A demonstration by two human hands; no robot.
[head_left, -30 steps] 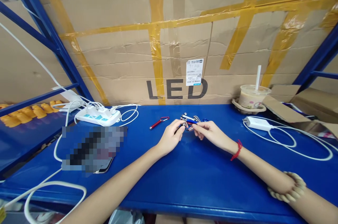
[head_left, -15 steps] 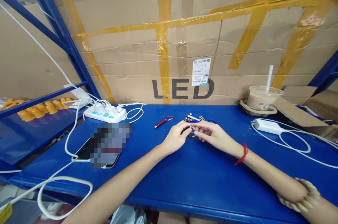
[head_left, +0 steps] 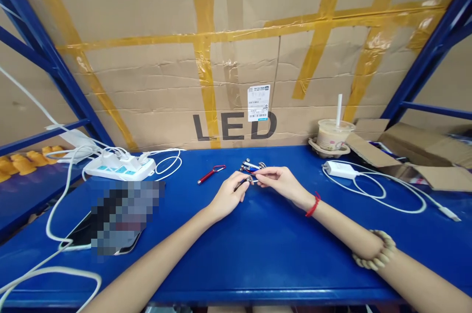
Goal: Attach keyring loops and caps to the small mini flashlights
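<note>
My left hand [head_left: 227, 196] is closed round a small black tube [head_left: 241, 184] with a silver end, which looks like a keychain flashlight; the fingers cover much of it. Close beside it, my right hand [head_left: 279, 182] pinches with thumb and forefinger at the silver end, where a thin pale piece shows between the hands. What exactly the right fingers grip is too small to make out. Just behind the hands lies a cluster of similar silver and blue tubes [head_left: 252, 166] with metal clips. A slim red tube [head_left: 208, 175] with a red carabiner rests apart, to the left.
At the left are a white power strip [head_left: 121, 170] with plugs and a blurred-out phone [head_left: 79, 232]. A drink cup [head_left: 334, 136] in a cardboard holder, a white charger [head_left: 341, 170] with its cable and an opened carton [head_left: 438, 155] stand right. A large LED-marked cardboard sheet [head_left: 162, 91] closes the back.
The view has swung right, so everything sits further left in the picture. My right thumb and forefinger have come together in a pinch; my left hand still holds the black tube.
</note>
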